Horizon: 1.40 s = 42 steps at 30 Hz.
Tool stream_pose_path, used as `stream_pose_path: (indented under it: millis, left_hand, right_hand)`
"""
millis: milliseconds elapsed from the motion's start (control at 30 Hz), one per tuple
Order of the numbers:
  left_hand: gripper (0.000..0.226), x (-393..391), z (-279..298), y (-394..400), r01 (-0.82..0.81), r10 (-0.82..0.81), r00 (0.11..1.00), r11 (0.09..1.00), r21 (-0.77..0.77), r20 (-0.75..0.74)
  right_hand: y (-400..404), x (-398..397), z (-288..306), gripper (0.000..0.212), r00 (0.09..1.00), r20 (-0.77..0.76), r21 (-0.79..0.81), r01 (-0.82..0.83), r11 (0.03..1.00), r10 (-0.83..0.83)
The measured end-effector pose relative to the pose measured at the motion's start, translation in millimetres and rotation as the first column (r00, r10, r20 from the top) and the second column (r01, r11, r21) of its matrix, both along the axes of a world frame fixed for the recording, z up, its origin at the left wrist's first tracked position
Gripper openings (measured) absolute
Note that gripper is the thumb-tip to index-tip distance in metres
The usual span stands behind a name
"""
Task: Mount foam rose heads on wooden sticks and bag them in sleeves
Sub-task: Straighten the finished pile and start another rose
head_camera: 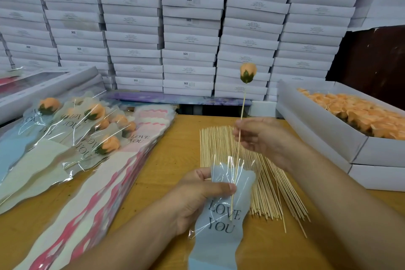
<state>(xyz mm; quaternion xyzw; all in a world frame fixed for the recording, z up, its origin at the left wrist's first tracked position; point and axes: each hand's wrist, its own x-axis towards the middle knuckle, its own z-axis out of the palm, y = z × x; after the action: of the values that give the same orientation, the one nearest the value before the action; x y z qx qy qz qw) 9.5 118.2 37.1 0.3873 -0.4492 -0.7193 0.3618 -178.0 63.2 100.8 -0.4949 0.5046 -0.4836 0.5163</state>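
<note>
Rose stick (241, 120) in right grip (260, 138), tip inside left-held sleeve (221, 215).

A wall of flat white cardboard boxes (188, 28) stacked in tall columns fills the background, several bearing small printed "SGS" labels on their ends. Below them a long purple box with a floral print (175, 97) lies flat at the back edge of the wooden desk (173, 158). At the far right, a dark brown panel (372, 57) stands behind the stacks.
</note>
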Motion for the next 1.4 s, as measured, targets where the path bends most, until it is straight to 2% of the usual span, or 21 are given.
stream_pose_path:
  millis: [133,267,500,600,667,733,800,1000,1233,1333,1400]
  left_hand:
    - [0.017,-1,-2,2,0.048,-0.048,0.999,0.999,-0.024,0.006]
    - [0.020,0,0,2,0.041,-0.041,0.999,0.998,-0.040,-0.012]
    - [0.022,4,3,0,-0.022,0.022,1.000,1.000,-0.012,-0.022]
    - [0.019,4,5,0,-0.028,0.027,0.998,0.999,-0.027,-0.056]
    - [0.026,3,6,0,-0.043,0.041,0.996,0.999,-0.028,-0.075]
    - [0.026,3,5,0,-0.047,0.045,0.996,0.998,-0.028,-0.071]
    - [0.015,3,4,1,-0.059,0.059,0.996,0.998,-0.002,-0.068]
    - [0.042,0,3,5,-0.069,0.069,0.998,0.998,0.010,-0.012]
    - [0.034,3,6,2,-0.065,0.065,0.998,0.998,0.023,-0.016]
    - [0.056,5,6,2,-0.073,0.073,0.997,0.996,0.045,0.003]
    - [0.051,6,4,1,-0.085,0.085,0.996,0.995,0.057,-0.008]
  right_hand:
    - [-14,-7,24,0.011,0.988,0.068,-0.050,0.145,0.988,-0.141]
    - [-18,-9,26,0.010,0.985,0.047,-0.065,0.170,0.983,-0.168]
    - [1,-3,-4,0.009,0.997,-0.074,0.004,-0.024,1.000,0.024]
    - [10,1,-12,0.021,0.988,-0.122,0.052,-0.090,0.995,0.096]
    - [16,3,-15,0.032,0.982,-0.147,0.066,-0.112,0.991,0.121]
    - [18,3,-16,0.032,0.975,-0.165,0.082,-0.138,0.987,0.150]
    - [15,0,-13,0.027,0.980,-0.141,0.088,-0.132,0.987,0.144]
    - [-2,-7,3,0.008,0.996,0.068,0.092,0.044,0.995,-0.051]
    - [9,3,-20,0.019,0.999,-0.021,0.140,-0.042,0.989,0.045]
    - [15,7,-32,0.023,0.997,0.019,0.171,-0.076,0.982,0.074]
    - [16,5,-34,0.029,0.995,0.028,0.189,-0.098,0.977,0.094]
